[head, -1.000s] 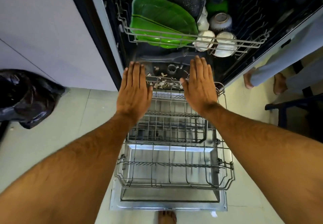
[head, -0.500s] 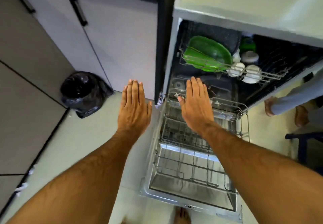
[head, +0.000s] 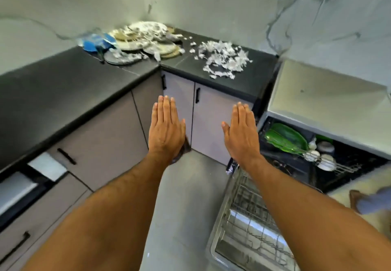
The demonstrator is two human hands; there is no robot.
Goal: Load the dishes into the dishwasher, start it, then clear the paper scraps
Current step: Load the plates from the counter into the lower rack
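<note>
My left hand (head: pixel 165 127) and my right hand (head: pixel 241 132) are stretched out flat in the air in front of the corner cabinets, holding nothing. The dishwasher (head: pixel 321 99) stands open at the right. Its upper rack holds green plates (head: pixel 285 140) and white cups (head: pixel 324 162). The pulled-out lower rack (head: pixel 249 217) lies below my right forearm. In the far corner of the black countertop (head: pixel 69 80) lies a heap of dirty plates (head: pixel 146 40) strewn with paper. A pile of white paper scraps (head: pixel 222 61) sits to its right.
Grey cabinet doors with black handles (head: pixel 197 95) run under the counter. Marble-patterned wall behind. A blue item (head: pixel 96 42) lies beside the plates. Another person's foot (head: pixel 368 203) shows at the right edge. A dark bag (head: pixel 184 148) is mostly hidden behind my left hand.
My view has swung up and left from the dishwasher racks to the corner counter. Both hands came off the lower rack and now hover flat before the cabinets.
</note>
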